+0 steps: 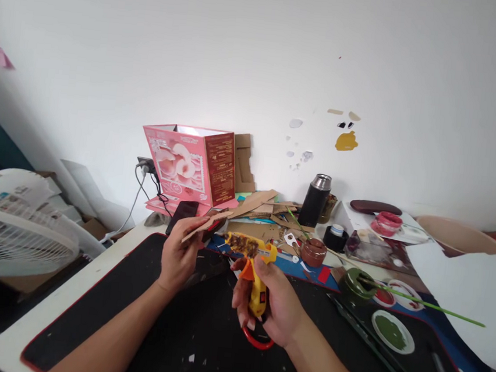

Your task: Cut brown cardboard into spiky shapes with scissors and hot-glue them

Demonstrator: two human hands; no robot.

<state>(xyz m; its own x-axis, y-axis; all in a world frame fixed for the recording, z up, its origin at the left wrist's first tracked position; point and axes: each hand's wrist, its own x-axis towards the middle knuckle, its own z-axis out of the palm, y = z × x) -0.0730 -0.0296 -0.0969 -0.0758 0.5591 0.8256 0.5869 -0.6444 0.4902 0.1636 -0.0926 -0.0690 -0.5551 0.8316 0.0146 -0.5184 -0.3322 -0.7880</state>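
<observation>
My right hand (pixel 276 297) is wrapped round a yellow hot glue gun (pixel 260 286) with an orange trigger. The gun's barrel is stained brown, and its nozzle points left. My left hand (pixel 182 256) is closed on a piece of brown cardboard (pixel 206 227), with the thumb and fingers gripping its near end. The nozzle is close to the cardboard; whether they touch I cannot tell. Just below my right hand a red loop (pixel 257 340), which looks like a scissor handle, lies over the black desk mat (pixel 203 334).
Behind my hands are cardboard scraps (pixel 253 203), a pink box (pixel 184 165) and a black thermos (pixel 315 201). To the right stand paint jars (pixel 313 252), a green jar (pixel 358 284) with a brush, and a lid of green paint (pixel 393 331). A fan (pixel 15 234) is at left.
</observation>
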